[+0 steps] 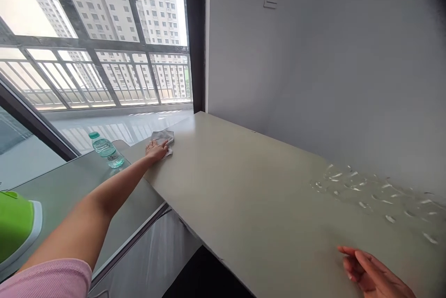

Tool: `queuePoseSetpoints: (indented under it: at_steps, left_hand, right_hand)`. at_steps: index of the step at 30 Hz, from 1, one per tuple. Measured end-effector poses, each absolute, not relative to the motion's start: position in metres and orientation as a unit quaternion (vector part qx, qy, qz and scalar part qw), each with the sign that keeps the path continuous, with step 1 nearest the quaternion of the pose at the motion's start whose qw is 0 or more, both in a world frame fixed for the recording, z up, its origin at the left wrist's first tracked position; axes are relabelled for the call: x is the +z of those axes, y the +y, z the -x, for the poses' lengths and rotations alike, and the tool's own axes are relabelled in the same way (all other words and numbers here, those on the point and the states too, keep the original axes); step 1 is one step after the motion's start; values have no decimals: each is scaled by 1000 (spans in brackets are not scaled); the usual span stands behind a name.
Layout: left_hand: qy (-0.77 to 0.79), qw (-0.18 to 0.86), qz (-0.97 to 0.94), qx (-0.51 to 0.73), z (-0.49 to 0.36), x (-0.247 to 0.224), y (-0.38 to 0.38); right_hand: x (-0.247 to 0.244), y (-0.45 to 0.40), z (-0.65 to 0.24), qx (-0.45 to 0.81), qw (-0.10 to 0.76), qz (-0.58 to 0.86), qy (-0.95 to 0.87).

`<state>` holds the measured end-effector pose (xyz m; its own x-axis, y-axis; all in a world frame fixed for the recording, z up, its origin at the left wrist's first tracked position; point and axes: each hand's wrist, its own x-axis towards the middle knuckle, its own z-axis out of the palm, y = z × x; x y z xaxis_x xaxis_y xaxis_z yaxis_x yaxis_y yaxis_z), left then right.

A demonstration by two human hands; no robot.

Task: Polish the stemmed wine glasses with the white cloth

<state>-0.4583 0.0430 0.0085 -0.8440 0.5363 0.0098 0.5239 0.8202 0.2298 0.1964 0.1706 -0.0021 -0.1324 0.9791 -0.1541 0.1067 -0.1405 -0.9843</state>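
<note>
A light grey cloth (163, 137) lies at the far left end of the pale tabletop (237, 177). My left hand (156, 150) rests on it with the fingers spread, pressing it flat against the surface; part of the cloth shows beyond and beside the hand. My right hand (372, 270) is at the lower right, above the near part of the tabletop. Its fingers are loosely curled and apart, with nothing in them.
Several clear glasses (362, 204) stand at the right by the wall. On the lower glass-topped table (76, 186) at the left are a water bottle (107, 150) and a green container (16, 226). Windows rise behind.
</note>
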Motion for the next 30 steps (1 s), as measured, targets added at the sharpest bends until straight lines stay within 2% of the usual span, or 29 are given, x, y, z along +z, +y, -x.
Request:
queuePoseSetpoints:
  at_steps: [6,12,16,19,22,24,27,30]
  left_hand:
    - [926,38,-362,98,377,2,66]
    - [803,51,-584,105,227,-14,95]
    - [728,109,-658,158,125,-18,102]
    - [695,181,-650,249,63,-18,107]
    - [664,266,-555,424,19,-20,109]
    - [619,318,-477,537,4,-20,108]
    - [577,350,-408,615,4,-14,103]
    - [602,316,-389,622,25,-3,102]
  right_hand:
    - [6,165,-193,567,412,495,-514]
    - [2,166,-194,561,434,481,-515]
    - [12,164,-178,495,422,494,-578]
    - [19,161,-153,386,389,486,-681]
    - [14,155,-119,213,351,441,-798]
    - [6,151,-99,133,279,410,-858]
    - [-6,149,-83,86,159,353,-918]
    - [-11,160,-93,82,115,336,-931]
